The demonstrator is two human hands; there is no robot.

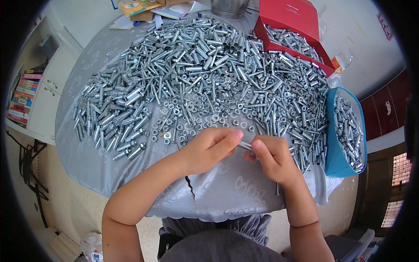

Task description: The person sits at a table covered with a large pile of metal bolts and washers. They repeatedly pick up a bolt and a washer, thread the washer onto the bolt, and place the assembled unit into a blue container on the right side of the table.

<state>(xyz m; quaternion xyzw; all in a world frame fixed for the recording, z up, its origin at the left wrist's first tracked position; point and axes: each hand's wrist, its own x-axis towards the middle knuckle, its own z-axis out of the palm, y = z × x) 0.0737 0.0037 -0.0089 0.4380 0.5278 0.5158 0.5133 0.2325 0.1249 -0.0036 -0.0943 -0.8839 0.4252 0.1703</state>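
Here, at the near edge of a round tabletop (87,144) draped in grey patterned cloth: left hand (209,148) curled almost closed, thumb and forefinger pinched toward the end of a small silver bolt (245,146); right hand (271,158) likewise nearly closed, fingertips gripping the same bolt from the other side. Bolt held between both hands just above the cloth, near the middle of the near rim. Apparently mid-assembly, a washer or nut being worked onto the shank, though too small to tell which. Next move, by the look of it, calling for a fine twist of the fingertips with the bolt kept steady, then a free hand for another piece.

Left to right across the scene: a row of coloured book spines (22,94) on a white shelf at far left; a dense heap of silver bolts and sleeves (187,61) covering most of the tabletop, with loose washers and nuts (196,113) scattered just beyond the hands; an orange-and-yellow printed booklet (137,6) at the far edge; a metal pot (229,8) beside it; an open red cardboard box (290,19) half full of finished pieces, far right; a blue box (334,144) at the right rim, also filled.
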